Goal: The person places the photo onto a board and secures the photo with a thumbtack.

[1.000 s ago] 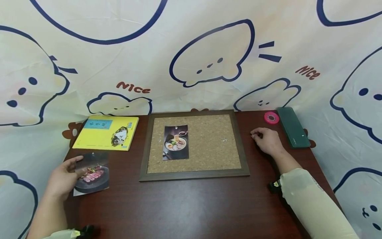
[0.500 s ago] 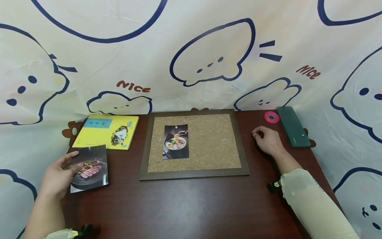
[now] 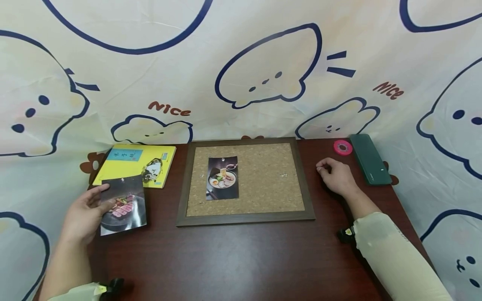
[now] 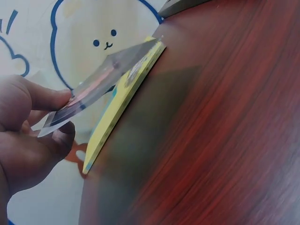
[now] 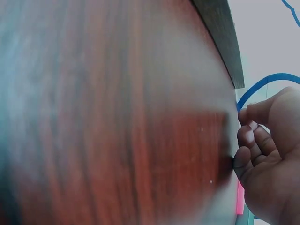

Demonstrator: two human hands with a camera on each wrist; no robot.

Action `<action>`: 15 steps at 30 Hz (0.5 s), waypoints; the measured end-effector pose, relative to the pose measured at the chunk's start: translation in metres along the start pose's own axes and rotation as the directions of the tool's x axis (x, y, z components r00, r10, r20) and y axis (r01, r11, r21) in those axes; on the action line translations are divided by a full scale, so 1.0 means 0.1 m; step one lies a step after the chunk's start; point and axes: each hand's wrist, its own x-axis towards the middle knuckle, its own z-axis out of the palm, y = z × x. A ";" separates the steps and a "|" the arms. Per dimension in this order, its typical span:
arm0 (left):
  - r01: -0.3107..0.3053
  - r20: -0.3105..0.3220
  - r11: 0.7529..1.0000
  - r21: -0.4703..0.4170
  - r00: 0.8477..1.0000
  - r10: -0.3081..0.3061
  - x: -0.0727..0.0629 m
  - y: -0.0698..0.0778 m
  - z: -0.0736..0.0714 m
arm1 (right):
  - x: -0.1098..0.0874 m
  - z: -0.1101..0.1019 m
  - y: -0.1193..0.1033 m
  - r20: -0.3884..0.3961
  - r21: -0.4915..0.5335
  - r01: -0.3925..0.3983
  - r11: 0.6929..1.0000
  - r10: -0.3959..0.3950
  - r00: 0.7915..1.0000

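Note:
My left hand (image 3: 83, 215) pinches a photo print (image 3: 128, 211) of sliced meat on a dark plate, thumb on the front and fingers behind. In the left wrist view the photo (image 4: 96, 86) is tilted and raised off the table, and a tiny bright thing sits at its far edge. A cork board (image 3: 269, 179) in a brown frame lies at the middle, bearing a second photo (image 3: 223, 179) of a noodle bowl. Right of the frame, my right hand (image 3: 337, 177) rests on the table with fingers loosely curled; nothing shows in it in the right wrist view.
A yellow book (image 3: 128, 167) lies at the back left, partly behind the held photo. A pink ring-shaped item (image 3: 342, 147) and a dark green flat slab (image 3: 370, 161) lie at the back right. Printed cloth (image 3: 233, 62) walls the brown table (image 3: 241, 259).
My left hand has lifted the meat photo from the table and carried it up and slightly right, over the book's near edge. The right hand stays almost still.

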 end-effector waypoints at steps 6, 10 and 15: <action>0.002 0.005 1.000 -0.025 1.000 -0.002 0.01 0.12 0.16 | -0.02 0.01 -0.05 0.016 0.020 0.003 1.000 -0.004 1.000; -0.001 0.019 0.999 -0.050 1.000 0.002 0.03 0.18 0.27 | -0.04 0.03 -0.08 0.015 0.043 0.010 0.999 -0.011 1.000; -0.039 0.050 0.997 -0.073 0.998 0.043 0.03 0.25 0.37 | -0.04 0.04 -0.12 0.011 0.059 0.021 0.998 -0.021 1.000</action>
